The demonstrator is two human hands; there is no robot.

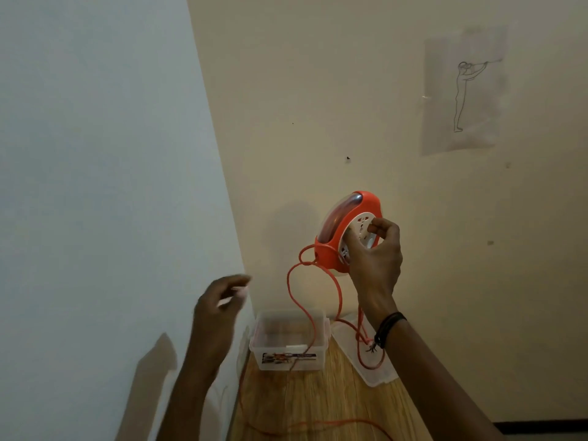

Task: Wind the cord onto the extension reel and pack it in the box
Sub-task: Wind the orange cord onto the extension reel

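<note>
An orange extension reel (pixel 334 227) with a white socket face is held up in the air in front of the wall. My right hand (pixel 375 259) grips that white face with its fingertips. An orange cord (pixel 305 310) hangs from the reel's underside in loops, drops past the box and trails across the wooden table. My left hand (pixel 219 300) is raised to the left of the reel, blurred, fingers loosely curled, apart from reel and cord. A clear plastic box (pixel 264 345) stands open on the table below the reel.
The box's clear lid (pixel 375 374) lies to its right on the wooden table (pixel 318 402), with cord loops over it. Two walls meet in a corner just behind the box. A line drawing on paper (pixel 464 90) is taped to the right wall.
</note>
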